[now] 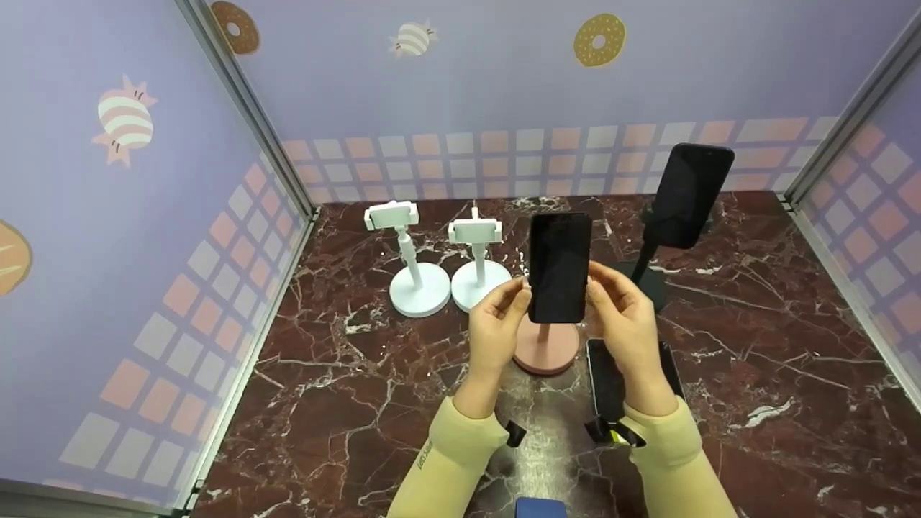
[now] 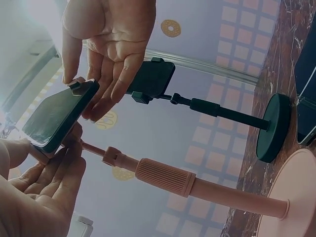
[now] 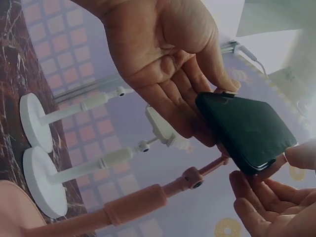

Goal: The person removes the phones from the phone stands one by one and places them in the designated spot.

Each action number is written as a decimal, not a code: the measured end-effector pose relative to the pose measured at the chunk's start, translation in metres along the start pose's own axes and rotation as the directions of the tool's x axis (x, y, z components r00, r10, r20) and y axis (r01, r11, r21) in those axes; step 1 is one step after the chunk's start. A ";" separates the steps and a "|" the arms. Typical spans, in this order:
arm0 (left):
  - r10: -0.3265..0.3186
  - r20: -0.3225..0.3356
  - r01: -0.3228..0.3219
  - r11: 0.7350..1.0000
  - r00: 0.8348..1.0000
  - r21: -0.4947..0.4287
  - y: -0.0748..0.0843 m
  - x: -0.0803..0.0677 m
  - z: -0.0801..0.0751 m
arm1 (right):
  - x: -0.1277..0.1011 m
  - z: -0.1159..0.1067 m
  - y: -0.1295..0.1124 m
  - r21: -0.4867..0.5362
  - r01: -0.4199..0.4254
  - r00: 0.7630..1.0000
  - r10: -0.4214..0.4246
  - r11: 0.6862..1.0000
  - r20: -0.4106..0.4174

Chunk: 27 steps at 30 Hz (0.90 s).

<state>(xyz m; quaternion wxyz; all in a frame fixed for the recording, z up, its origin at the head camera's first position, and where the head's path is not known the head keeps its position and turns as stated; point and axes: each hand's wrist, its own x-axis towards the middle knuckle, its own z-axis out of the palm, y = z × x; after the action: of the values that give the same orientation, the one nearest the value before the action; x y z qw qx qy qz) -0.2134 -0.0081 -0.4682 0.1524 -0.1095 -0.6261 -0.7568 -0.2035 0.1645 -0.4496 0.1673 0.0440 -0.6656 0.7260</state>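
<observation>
Well, a dark red table [image 1: 324, 403] is under everything. On it are a dark stand [image 1: 653, 286] with a phone [image 1: 692, 198] up top, two white stands [image 1: 421, 293] side by side, and a pink stand [image 1: 545, 352]. Both hands are nearly closed — the left hand [image 1: 493, 334] pinches one side of a black phone [image 1: 560, 267], and the right hand [image 1: 632, 332] pinches the other. That black phone is at the pink stand's top — screen toward the person.

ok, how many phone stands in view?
4: one white stand, leftmost; second white stand, just right of it; pink stand, between left hand and right hand; dark stand, behind right hand. No other shows; some are partly covered.
</observation>
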 end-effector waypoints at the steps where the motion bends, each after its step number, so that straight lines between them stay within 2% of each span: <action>1: 0.002 0.001 -0.002 1.000 1.000 -0.001 0.000 0.000 0.000 | 0.002 0.000 -0.002 -0.007 0.010 1.000 -0.010 1.000 0.002; 7: -0.001 0.002 0.001 1.000 1.000 -0.001 0.002 0.000 0.001 | 0.019 0.001 -0.021 -0.098 0.099 0.995 -0.097 0.990 0.025; 10: -0.005 -0.001 0.005 1.000 1.000 0.002 0.002 0.000 0.001 | 0.028 0.004 -0.032 -0.177 0.151 0.988 -0.141 0.973 0.069; 12: -0.012 -0.002 0.012 1.000 1.000 0.003 0.002 0.000 0.001 | 0.033 0.007 -0.038 -0.244 0.197 0.979 -0.177 0.950 0.102; 15: -0.016 0.000 0.016 1.000 1.000 0.005 0.002 0.000 0.001 | 0.039 0.012 -0.045 -0.350 0.301 0.953 -0.265 0.887 0.148; 19: 0.001 0.010 -0.001 1.000 1.000 0.019 0.001 0.000 0.000 | 0.046 0.020 -0.051 -0.469 0.453 0.891 -0.400 0.758 0.215; 22: 0.019 0.018 -0.020 0.999 1.000 0.027 0.000 -0.001 -0.001 | 0.049 0.025 -0.055 -0.522 0.518 0.853 -0.456 0.678 0.254; 24: 0.026 0.022 -0.027 0.999 0.999 0.025 0.000 -0.001 -0.002 | 0.050 0.028 -0.057 -0.546 0.540 0.837 -0.473 0.640 0.274; 27: 0.021 0.023 -0.021 1.000 1.000 0.014 0.000 -0.001 -0.002 | 0.051 0.033 -0.060 -0.570 0.550 0.831 -0.467 0.610 0.301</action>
<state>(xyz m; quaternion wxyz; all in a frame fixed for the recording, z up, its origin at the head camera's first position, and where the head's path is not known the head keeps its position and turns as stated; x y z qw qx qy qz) -0.2120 -0.0100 -0.4686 0.1542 -0.1236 -0.6319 -0.7494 -0.2390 0.1449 -0.3738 0.3301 0.2163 -0.8389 0.3749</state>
